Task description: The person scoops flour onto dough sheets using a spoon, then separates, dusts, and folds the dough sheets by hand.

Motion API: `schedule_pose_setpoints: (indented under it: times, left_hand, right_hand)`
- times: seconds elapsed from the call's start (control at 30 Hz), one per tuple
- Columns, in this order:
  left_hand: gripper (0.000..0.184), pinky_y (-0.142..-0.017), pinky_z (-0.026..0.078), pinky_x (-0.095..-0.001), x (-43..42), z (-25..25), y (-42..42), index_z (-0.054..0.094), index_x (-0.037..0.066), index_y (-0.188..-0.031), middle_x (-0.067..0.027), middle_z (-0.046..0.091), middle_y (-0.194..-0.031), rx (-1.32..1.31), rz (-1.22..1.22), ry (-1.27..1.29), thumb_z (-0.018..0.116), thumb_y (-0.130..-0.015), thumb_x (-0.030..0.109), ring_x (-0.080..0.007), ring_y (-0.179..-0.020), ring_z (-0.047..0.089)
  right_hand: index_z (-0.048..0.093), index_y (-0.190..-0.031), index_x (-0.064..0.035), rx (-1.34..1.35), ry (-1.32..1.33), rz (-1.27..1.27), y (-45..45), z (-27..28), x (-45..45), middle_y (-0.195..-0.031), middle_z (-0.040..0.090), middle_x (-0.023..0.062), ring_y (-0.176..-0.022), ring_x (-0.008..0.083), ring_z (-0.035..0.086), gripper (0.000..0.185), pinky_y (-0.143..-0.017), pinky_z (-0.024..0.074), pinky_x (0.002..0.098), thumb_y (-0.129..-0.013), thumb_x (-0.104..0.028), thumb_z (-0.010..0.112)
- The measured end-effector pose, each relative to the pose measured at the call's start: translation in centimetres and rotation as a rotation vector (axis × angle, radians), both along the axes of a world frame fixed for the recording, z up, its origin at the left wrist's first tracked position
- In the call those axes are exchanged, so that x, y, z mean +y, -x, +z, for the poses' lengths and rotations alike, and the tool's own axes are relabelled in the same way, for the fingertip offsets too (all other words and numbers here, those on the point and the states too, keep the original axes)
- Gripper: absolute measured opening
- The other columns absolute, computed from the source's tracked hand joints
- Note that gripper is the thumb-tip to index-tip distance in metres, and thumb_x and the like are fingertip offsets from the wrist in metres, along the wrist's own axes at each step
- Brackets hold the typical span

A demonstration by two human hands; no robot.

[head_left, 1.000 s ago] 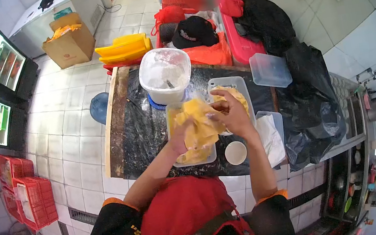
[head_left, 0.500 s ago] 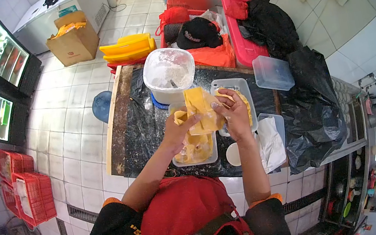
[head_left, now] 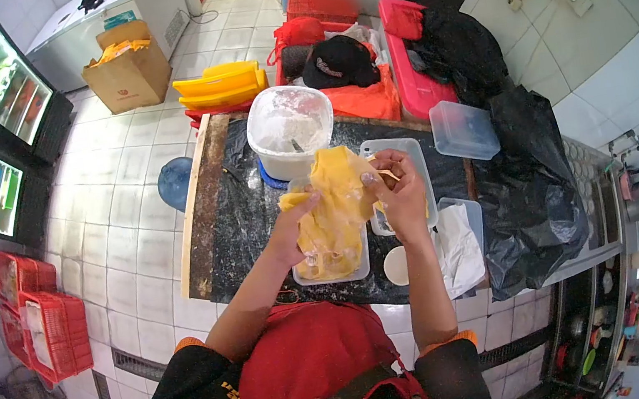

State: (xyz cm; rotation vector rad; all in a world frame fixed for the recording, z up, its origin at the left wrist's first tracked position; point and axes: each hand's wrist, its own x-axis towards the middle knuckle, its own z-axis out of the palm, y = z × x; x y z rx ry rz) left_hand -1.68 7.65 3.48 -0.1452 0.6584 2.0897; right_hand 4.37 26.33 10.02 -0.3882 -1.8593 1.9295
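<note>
A floppy, floured yellow dough sheet (head_left: 340, 183) hangs between my two hands above the table. My left hand (head_left: 287, 234) is closed on its left edge, with a fold between thumb and fingers. At the upper right edge, my right hand (head_left: 402, 198) pinches the same sheet; its fingers are curled. Beneath lies a clear plastic container (head_left: 339, 278) with more floured yellow dough in it. Beside my right hand is a second clear container (head_left: 424, 173), and the yellow pieces in it are partly hidden by that hand.
A white tub (head_left: 265, 153) of flour stands behind the dough, with a utensil in it. To the right are a round white disc (head_left: 397, 266), a white sheet (head_left: 459, 248) and a clear box (head_left: 464, 129). Black plastic (head_left: 238, 243) covers the table; red crates (head_left: 59, 336) stand left.
The dough sheet has opened out and hangs lower over the left container. My left hand has shifted slightly left and down; my right hand remains at the sheet's right edge.
</note>
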Motion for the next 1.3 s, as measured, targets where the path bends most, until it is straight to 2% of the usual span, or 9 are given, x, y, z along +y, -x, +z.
schedule_pose_setpoints:
  times: [0.2, 0.53, 0.63, 0.8, 1.0, 1.1, 1.2, 1.27, 1.3]
  left_hand:
    - [0.047, -0.096, 0.052, -0.0506, -0.1, 0.1, 0.0, 0.047, 0.006, -0.137, -0.0159, 0.061, -0.128, -0.093, -0.016, -0.234, 0.056, -0.097, 0.029, -0.033, -0.114, 0.063]
    - [0.056, -0.103, 0.047, -0.0524, 1.0, -3.2, 0.2, 0.041, 0.004, -0.142, -0.0171, 0.056, -0.135, -0.037, -0.049, -0.27, 0.049, -0.098, 0.038, -0.0341, -0.12, 0.058]
    - [0.055, -0.104, 0.046, -0.0522, 0.9, -3.8, 0.2, 0.043, 0.005, -0.142, -0.016, 0.056, -0.136, -0.061, -0.052, -0.425, 0.043, -0.1, 0.041, -0.0339, -0.12, 0.059]
    - [0.052, -0.102, 0.048, -0.0508, 0.4, -2.3, -0.4, 0.045, 0.005, -0.14, -0.0167, 0.056, -0.135, -0.096, -0.041, -0.506, 0.04, -0.1, 0.038, -0.0323, -0.117, 0.06]
    - [0.056, -0.103, 0.047, -0.0514, -0.4, 0.8, -1.0, 0.043, 0.004, -0.142, -0.0184, 0.055, -0.136, -0.083, 0.03, -0.304, 0.04, -0.1, 0.042, -0.034, -0.119, 0.059]
    - [0.054, -0.101, 0.049, -0.0489, 0.2, 2.5, -1.1, 0.041, 0.006, -0.144, -0.0177, 0.055, -0.135, -0.029, 0.095, -0.425, 0.046, -0.1, 0.038, -0.0318, -0.118, 0.059]
    - [0.048, -0.096, 0.053, -0.0428, 0.9, 0.7, -1.5, 0.044, 0.008, -0.14, -0.0136, 0.059, -0.127, 0.114, 0.026, -0.05, 0.056, -0.099, 0.029, -0.0262, -0.112, 0.062]
    - [0.043, -0.09, 0.055, -0.0371, 1.3, 0.5, -1.7, 0.049, 0.009, -0.132, -0.0084, 0.063, -0.118, 0.117, 0.06, 0.136, 0.066, -0.093, 0.015, -0.0208, -0.106, 0.064]
    - [0.043, -0.09, 0.055, -0.0371, 1.5, 0.5, -1.8, 0.049, 0.009, -0.132, -0.0084, 0.063, -0.118, 0.116, 0.057, 0.136, 0.066, -0.093, 0.015, -0.0208, -0.106, 0.064]
  right_hand:
    - [0.056, -0.111, -0.002, 0.036, -0.178, -0.045, 0.1, 1.9, 0.2, -0.104, 0.061, 0.0048, -0.094, 0.0125, 0.061, 0.026, -0.083, 0.0517, 0.0263, -0.088, 0.002, 0.067]
    - [0.056, -0.115, -0.0048, 0.18, 0.019, 0.263, -1.1, 7.9, -0.6, -0.105, 0.062, 0.0047, -0.095, 0.0145, 0.063, 0.035, -0.083, 0.0521, 0.0286, -0.084, 0.001, 0.07]
    - [0.056, -0.118, -0.0075, -0.219, -0.326, 0.293, -0.6, 4.6, -1.3, -0.099, 0.066, 0.0064, -0.093, 0.0167, 0.065, 0.038, -0.084, 0.0518, 0.0299, -0.083, -0.005, 0.071]
    - [0.062, -0.111, -0.0035, -0.106, -0.689, 0.111, -1.0, 0.2, -2.9, -0.099, 0.067, 0.007, -0.089, 0.0169, 0.065, 0.031, -0.079, 0.0518, 0.0292, -0.082, -0.004, 0.072]
    - [0.062, -0.108, -0.0012, -0.045, -0.552, -0.093, -1.0, 0.0, -3.4, -0.096, 0.068, 0.0078, -0.086, 0.0156, 0.065, 0.027, -0.075, 0.0524, 0.029, -0.084, -0.004, 0.072]
    - [0.063, -0.106, -0.0003, -0.082, -0.217, 0.004, -1.2, 0.2, -3.9, -0.094, 0.068, 0.0074, -0.085, 0.0142, 0.064, 0.024, -0.074, 0.0523, 0.0287, -0.084, -0.003, 0.073]
    - [0.065, -0.105, -0.0057, -0.105, -0.262, -0.077, -1.2, -0.6, -4.0, -0.093, 0.069, 0.009, -0.086, 0.0216, 0.067, 0.025, -0.075, 0.0533, 0.0338, -0.082, -0.003, 0.073]
    - [0.066, -0.105, -0.0071, 0.013, -0.768, -0.148, -1.3, -1.0, -3.7, -0.097, 0.069, 0.0094, -0.088, 0.0268, 0.066, 0.025, -0.077, 0.0531, 0.0361, -0.081, -0.004, 0.073]
    - [0.066, -0.105, -0.0071, 0.01, -0.767, -0.15, -1.4, -1.1, -3.8, -0.097, 0.069, 0.0094, -0.088, 0.0268, 0.066, 0.025, -0.077, 0.0531, 0.0361, -0.081, -0.004, 0.073]
